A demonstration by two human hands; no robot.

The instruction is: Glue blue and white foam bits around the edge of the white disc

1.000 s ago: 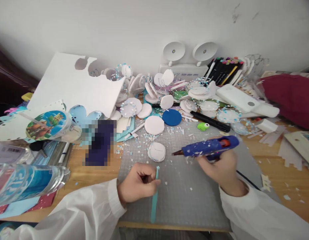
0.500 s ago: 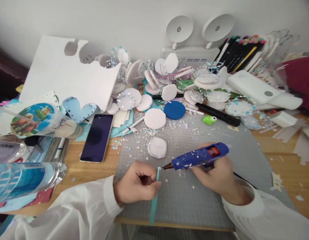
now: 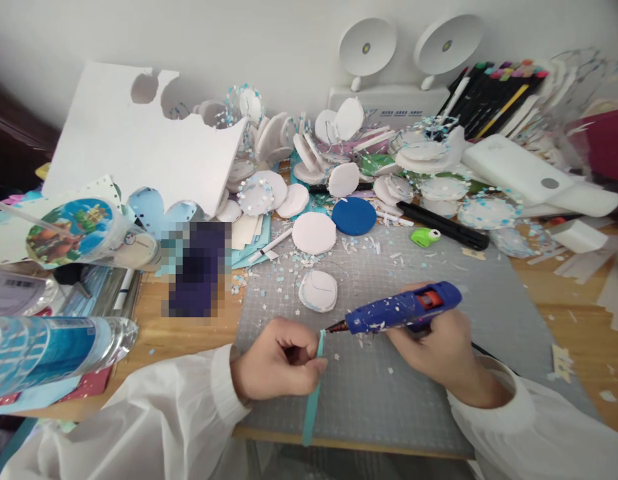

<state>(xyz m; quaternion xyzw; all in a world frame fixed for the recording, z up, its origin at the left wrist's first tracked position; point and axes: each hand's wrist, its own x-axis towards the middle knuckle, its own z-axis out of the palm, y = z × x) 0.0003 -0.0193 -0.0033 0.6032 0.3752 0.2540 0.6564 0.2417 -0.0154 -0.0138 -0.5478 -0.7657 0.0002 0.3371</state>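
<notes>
Pinched between the thumb and fingers of my left hand (image 3: 281, 358) is a narrow teal paper strip (image 3: 313, 407), which hangs down past the mat's front edge. My right hand (image 3: 433, 353) is wrapped round a blue glue gun (image 3: 403, 310) flecked with white scraps. Its dark nozzle points left and meets, or nearly meets, the top end of the strip; I cannot tell if they touch. Just beyond lies a white foam disc (image 3: 318, 291) with a thin wire loop on it. Behind that are another white disc (image 3: 314, 233) and a round blue lid (image 3: 354, 216).
A grey cutting mat (image 3: 389, 413) strewn with paper bits lies under my hands. A water bottle (image 3: 53, 353) and a lidded cup (image 3: 89, 230) are on the left. Many white discs (image 3: 269, 137) pile up at the back, near a black box cutter (image 3: 443, 225) and a green punch (image 3: 425, 237).
The whole view has shifted slightly. Both hands keep their hold, and the nozzle stays at the strip's top end. The phone area at left is now pixelated.
</notes>
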